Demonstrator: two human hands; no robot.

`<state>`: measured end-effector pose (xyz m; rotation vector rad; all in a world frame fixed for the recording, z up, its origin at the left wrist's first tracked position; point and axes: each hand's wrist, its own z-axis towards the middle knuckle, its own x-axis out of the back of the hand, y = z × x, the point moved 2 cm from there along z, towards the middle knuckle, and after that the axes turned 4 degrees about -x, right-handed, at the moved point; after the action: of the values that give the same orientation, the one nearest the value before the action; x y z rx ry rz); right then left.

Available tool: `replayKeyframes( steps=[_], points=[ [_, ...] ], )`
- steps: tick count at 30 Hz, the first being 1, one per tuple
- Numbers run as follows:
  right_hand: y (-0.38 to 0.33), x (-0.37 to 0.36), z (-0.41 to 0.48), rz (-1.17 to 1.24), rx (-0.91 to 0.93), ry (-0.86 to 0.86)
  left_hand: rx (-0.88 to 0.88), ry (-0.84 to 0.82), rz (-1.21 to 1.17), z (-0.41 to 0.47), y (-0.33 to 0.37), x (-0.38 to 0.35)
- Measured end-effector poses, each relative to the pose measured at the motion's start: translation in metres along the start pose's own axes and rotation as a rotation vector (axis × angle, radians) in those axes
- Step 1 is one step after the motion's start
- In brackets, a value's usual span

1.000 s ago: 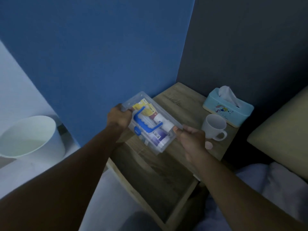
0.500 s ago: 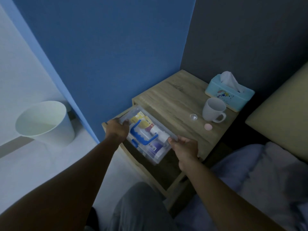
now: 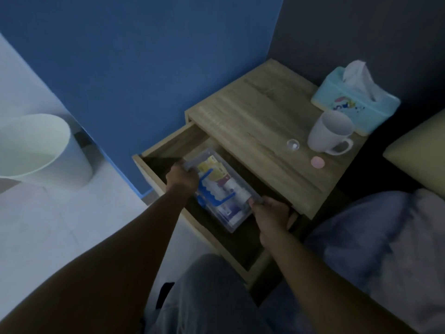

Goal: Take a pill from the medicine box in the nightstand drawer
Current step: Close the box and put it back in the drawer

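Observation:
A clear plastic medicine box (image 3: 222,189) with a blue handle and several packets and bottles inside sits low in the open nightstand drawer (image 3: 166,145). My left hand (image 3: 181,179) grips its far-left end. Gripping the near-right end is my right hand (image 3: 271,213). On the nightstand top (image 3: 252,121) lie a small clear cap or cup (image 3: 293,144) and a round pink object (image 3: 317,162), possibly a pill.
A white mug (image 3: 331,132) and a light-blue tissue box (image 3: 354,102) stand at the nightstand's back right. A white bin (image 3: 38,150) is on the floor to the left. Bedding (image 3: 375,237) and a pillow (image 3: 419,148) lie to the right. A blue wall is behind.
Both hands have lowered the medicine box from above the nightstand top down into the open drawer. The camera view has tilted further down.

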<state>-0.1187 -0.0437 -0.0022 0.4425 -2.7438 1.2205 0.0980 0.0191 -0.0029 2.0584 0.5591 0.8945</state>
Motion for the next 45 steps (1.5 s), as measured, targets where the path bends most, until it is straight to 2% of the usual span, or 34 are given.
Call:
replayKeyframes(
  steps=[5,10,18,22,26,30,34,36,38,41,45],
  points=[
    [0.008,-0.01,0.023,-0.011,-0.003,0.076,0.039,0.018,0.023,0.01,-0.012,-0.011],
    [0.009,-0.015,0.035,-0.008,0.034,0.081,0.013,0.056,0.03,0.011,-0.026,-0.019],
    [0.012,-0.001,0.025,-0.188,0.131,-0.092,-0.155,-0.007,0.101,-0.002,-0.037,-0.01],
    [0.012,0.003,0.007,-0.406,0.319,-0.06,-0.253,0.011,0.045,-0.025,-0.043,0.001],
    [0.011,0.014,-0.009,-0.597,0.531,-0.128,-0.348,0.059,0.081,-0.046,-0.05,0.011],
    [0.001,0.033,-0.017,-0.708,0.687,-0.186,-0.392,0.197,0.084,-0.067,-0.058,0.02],
    [-0.011,0.048,-0.019,-0.742,0.793,-0.175,-0.303,0.33,0.035,-0.078,-0.069,0.023],
    [-0.017,0.053,-0.019,-0.794,0.882,-0.127,-0.169,0.297,-0.003,-0.078,-0.078,0.021],
    [-0.021,0.058,-0.015,-0.862,0.962,-0.085,-0.123,0.249,-0.05,-0.078,-0.084,0.018],
    [-0.024,0.067,-0.002,-0.966,0.932,-0.043,-0.125,0.138,-0.063,-0.077,-0.093,0.013],
    [-0.025,0.079,0.022,-1.11,0.937,0.002,-0.033,-0.054,-0.133,-0.069,-0.102,0.004]
  ],
)
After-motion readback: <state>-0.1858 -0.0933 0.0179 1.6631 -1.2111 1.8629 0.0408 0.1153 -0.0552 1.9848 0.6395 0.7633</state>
